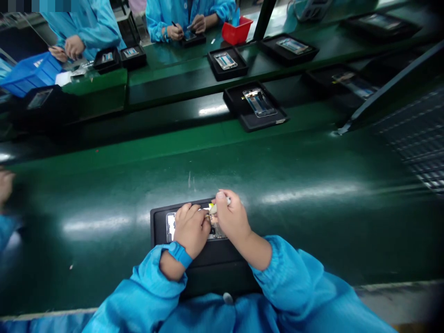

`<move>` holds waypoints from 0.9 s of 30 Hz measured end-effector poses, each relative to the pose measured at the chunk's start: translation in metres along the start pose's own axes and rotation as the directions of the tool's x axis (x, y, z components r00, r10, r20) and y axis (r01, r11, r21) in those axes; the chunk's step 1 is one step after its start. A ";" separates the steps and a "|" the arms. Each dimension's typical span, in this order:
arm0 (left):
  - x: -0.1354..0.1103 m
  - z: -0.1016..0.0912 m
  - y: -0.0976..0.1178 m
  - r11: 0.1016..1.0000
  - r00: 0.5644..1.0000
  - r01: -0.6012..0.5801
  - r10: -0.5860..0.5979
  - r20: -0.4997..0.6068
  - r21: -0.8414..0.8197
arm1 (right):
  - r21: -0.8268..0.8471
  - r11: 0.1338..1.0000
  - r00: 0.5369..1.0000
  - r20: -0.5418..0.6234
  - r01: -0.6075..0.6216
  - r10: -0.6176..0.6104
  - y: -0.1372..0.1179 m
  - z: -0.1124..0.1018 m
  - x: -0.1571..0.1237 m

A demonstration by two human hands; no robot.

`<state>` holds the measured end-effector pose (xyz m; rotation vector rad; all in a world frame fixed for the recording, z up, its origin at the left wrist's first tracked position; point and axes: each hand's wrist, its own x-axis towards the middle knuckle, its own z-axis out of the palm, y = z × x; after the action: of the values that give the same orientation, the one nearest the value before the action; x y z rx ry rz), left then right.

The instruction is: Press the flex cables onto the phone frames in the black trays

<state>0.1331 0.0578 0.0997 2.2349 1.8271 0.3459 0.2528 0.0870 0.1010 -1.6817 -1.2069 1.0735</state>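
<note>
A silver phone frame (170, 227) with its inner parts exposed lies in a black tray (158, 226) in front of me. My left hand (190, 226), a blue band at its wrist, is over the frame's middle, fingers curled toward its far edge. Its thumb and forefinger come close to the tip of a pale pen-like tool (214, 209). That tool is gripped in my right hand (231, 215), slanting down to the frame's right part. A small yellow patch (211, 205) shows between the hands. The hands cover much of the frame, and the tool's exact contact is hidden.
Beyond the green bench (114, 185) run dark rails carrying black trays (248, 121) with phone frames. Co-workers in blue sit opposite, near a red bin (237, 31) and a blue bin (31, 76). Another person's hand (5, 185) shows at left. A metal bar (388, 88) slants at right.
</note>
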 end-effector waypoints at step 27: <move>-0.010 -0.024 -0.051 0.954 0.937 0.289 -0.298 -0.183 -0.076 | 0.192 0.977 0.994 -0.038 -0.092 0.101 0.002 0.000 0.002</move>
<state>0.0761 0.0583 0.1056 1.9132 2.1888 0.5573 0.2541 0.0880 0.0985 -1.6209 -0.9685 1.1634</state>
